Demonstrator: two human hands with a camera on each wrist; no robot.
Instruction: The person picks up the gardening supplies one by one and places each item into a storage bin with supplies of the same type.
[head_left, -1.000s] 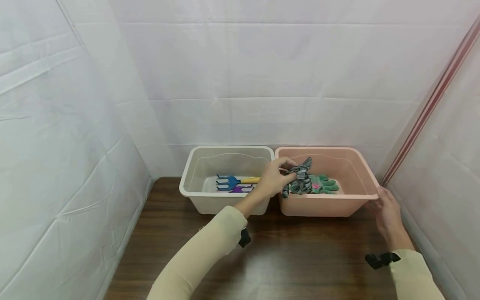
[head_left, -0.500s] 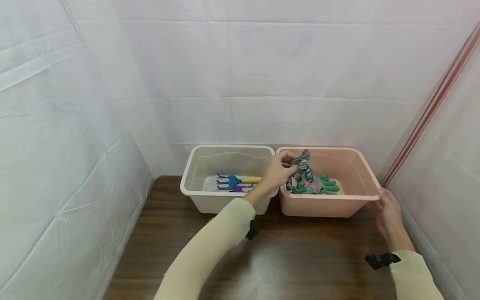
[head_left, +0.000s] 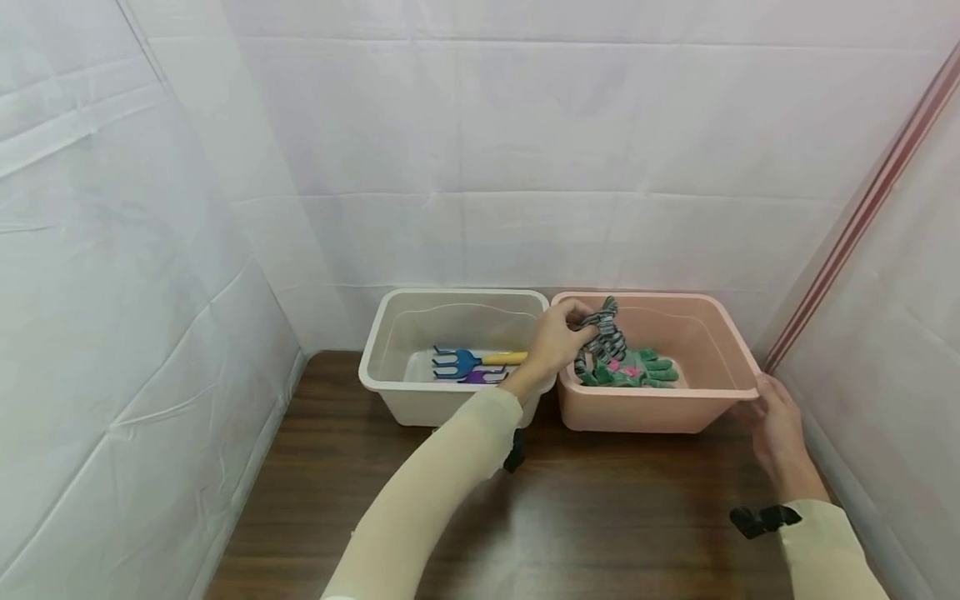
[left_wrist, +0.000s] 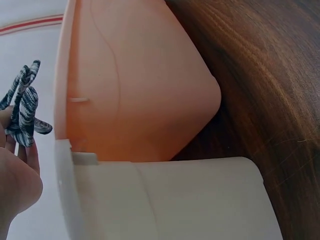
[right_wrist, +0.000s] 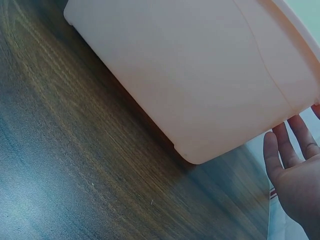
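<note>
My left hand [head_left: 557, 337] pinches a grey-and-black striped knit glove [head_left: 606, 332] over the left part of a pink plastic bin [head_left: 660, 417]. In the left wrist view the glove [left_wrist: 26, 107] sticks up from my fingertips above the bin's rim. Below it, inside the bin, lie green gloves [head_left: 652, 371] with a pink patch. My right hand [head_left: 776, 425] holds the pink bin's rim at the right front corner. Its lower fingers lie loosely under the rim in the right wrist view; the thumb is out of sight there.
Close against the pink bin's left side stands an off-white bin [head_left: 420, 406]. Inside it are a blue hand fork [head_left: 463, 364] with a yellow handle and a purple tool [head_left: 480, 377], partly hidden. Both bins rest on a dark wooden table [head_left: 637, 517], with white sheeting [head_left: 465, 167] around it.
My left hand has raised the striped glove slightly, off the green gloves and clear of the front rim, so more of the green gloves shows. My right hand stays at the corner.
</note>
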